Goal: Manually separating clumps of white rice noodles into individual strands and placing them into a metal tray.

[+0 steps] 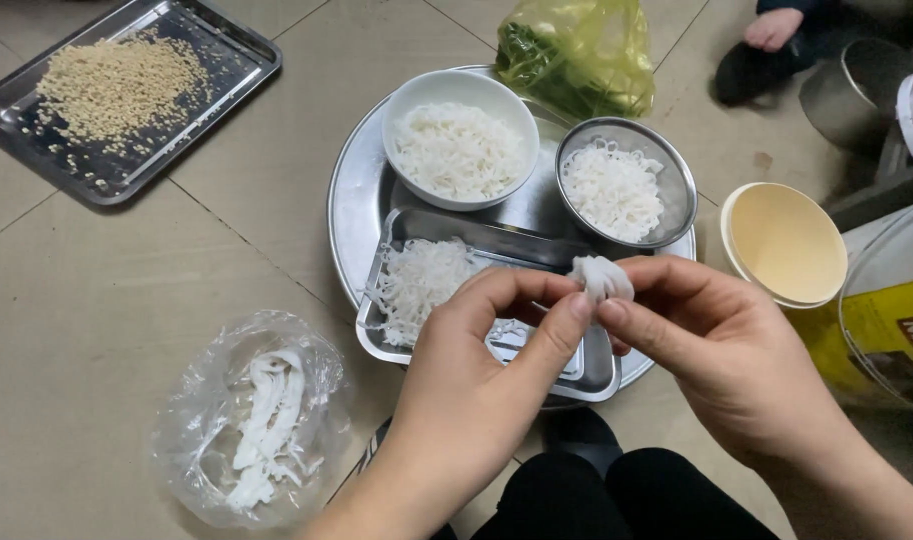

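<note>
Left hand and right hand pinch small white stringy lump together, above near rectangular steel tray.

Black trousers (bare forearms)

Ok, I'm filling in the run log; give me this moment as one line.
left hand: pinching white piece | right hand: pinching same piece | below: rectangular steel tray holding white shreds
</note>
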